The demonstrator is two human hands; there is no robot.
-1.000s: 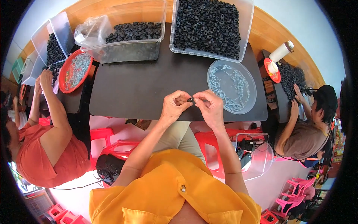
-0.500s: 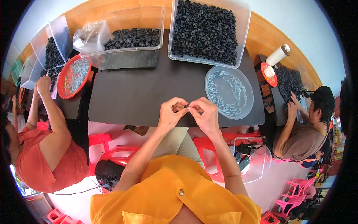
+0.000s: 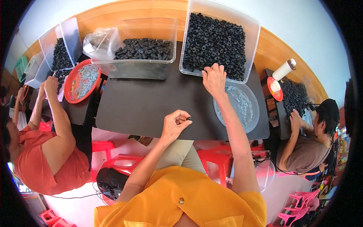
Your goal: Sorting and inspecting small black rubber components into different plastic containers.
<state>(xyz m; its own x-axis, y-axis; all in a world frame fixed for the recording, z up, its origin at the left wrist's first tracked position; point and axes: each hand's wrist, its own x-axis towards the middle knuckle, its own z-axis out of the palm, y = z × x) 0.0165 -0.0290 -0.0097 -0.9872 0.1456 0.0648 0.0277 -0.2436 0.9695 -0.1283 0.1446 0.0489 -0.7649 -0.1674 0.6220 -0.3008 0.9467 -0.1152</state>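
Observation:
My left hand [image 3: 175, 125] is closed above the table's front edge, pinching a small black plastic part [image 3: 189, 118] between thumb and forefinger. Farther off, my right hand [image 3: 214, 80] reaches to the near rim of a clear plastic bin [image 3: 252, 56] heaped with small black ring-like parts [image 3: 215, 41]. Its fingers bend down over that rim, and their tips are hidden. Beneath my right forearm lies a round clear dish [image 3: 256, 117] with many thin silvery screws [image 3: 242, 104], partly covered by the arm.
A second clear bin [image 3: 140, 69] with black parts stands at the back left of the dark table [image 3: 140, 102]. A plastic bag [image 3: 100, 43] is beside it. Co-workers sit at tables left and right; a red tray [image 3: 70, 96] of screws is on the left one.
My right hand has left the left hand and moved up and away to the bin's near rim. My left hand stays near its place with the black part. The view has tilted slightly.

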